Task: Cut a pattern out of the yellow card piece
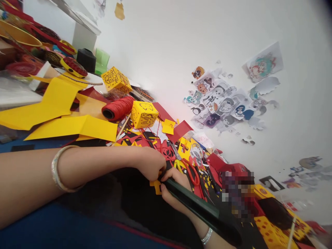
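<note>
Scissors lay beside the right hand, clamped on a dark green tool, the left hand curled, its hold hidden.

The long tool is blackish green, the small cutout near its tip plain orange-yellow, the left bangle pale and shimmering, the right bracelet silvery. Two bright yellow cubes carry dark line drawings, while the folded sheets are unpatterned yellow, the thread spool red around a black core, and one pair of scissors red-handled. Behind them, the plain white wall bears black-and-white drawings and a teal-haired figure, and the table surface is deep blue.
</note>
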{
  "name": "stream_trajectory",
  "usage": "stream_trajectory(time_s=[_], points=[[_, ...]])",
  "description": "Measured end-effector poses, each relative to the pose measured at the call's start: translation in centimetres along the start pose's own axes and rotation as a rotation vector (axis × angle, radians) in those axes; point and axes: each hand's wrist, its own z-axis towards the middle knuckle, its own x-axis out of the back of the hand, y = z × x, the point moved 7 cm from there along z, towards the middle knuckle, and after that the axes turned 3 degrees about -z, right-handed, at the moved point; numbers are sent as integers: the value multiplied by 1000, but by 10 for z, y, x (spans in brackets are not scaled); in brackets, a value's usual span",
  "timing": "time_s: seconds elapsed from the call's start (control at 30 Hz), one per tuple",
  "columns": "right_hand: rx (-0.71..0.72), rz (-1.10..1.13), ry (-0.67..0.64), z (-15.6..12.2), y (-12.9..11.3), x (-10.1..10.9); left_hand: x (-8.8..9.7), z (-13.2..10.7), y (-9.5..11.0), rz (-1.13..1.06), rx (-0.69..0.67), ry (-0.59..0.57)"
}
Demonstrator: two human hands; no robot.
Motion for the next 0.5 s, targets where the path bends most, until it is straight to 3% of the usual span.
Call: stream_trajectory(time_s=[0.23,0.5], points=[[6,14,-26,0,0,-1,-1,0,0,3,11,-37],[111,-75,-65,1,-5,-5,-4,0,3,58,-7,-49]])
